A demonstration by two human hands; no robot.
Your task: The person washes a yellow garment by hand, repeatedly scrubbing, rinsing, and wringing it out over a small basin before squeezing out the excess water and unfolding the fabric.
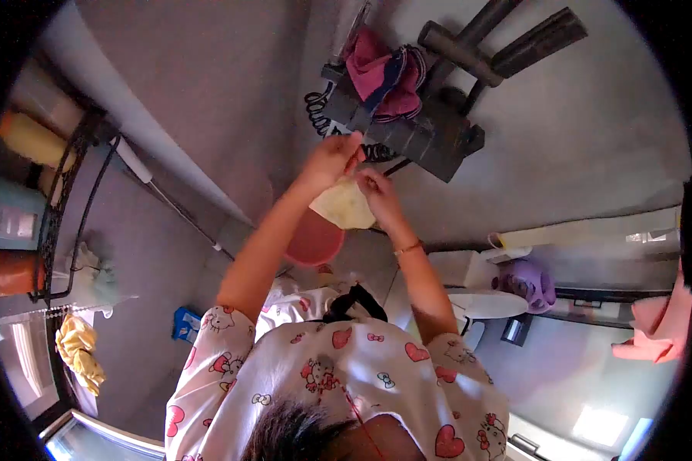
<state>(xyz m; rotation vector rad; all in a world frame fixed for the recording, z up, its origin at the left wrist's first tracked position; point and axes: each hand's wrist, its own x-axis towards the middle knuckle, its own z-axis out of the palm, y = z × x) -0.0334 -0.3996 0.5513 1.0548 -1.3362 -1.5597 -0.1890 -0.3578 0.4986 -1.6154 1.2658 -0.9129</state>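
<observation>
In front of the black shower fixture (pixel 438 134), both of my hands are raised close together. A pale yellow cloth (pixel 346 207) hangs below them. My right hand (pixel 378 192), curled at the cloth's upper right edge, grips it. My left hand (pixel 332 160) is closed just above the cloth. Something small and orange-red (pixel 355 159) shows at its fingers; I cannot make out what it is. Beneath the cloth, lower down, sits a pink basin (pixel 315 244).
A pink and navy garment (pixel 384 77) drapes over the fixture. At left, a black wire rack (pixel 58 200) holds bottles, and a yellow cloth (pixel 81 353) hangs below. A white toilet (pixel 488 303) and a purple object (pixel 530 284) are on the right.
</observation>
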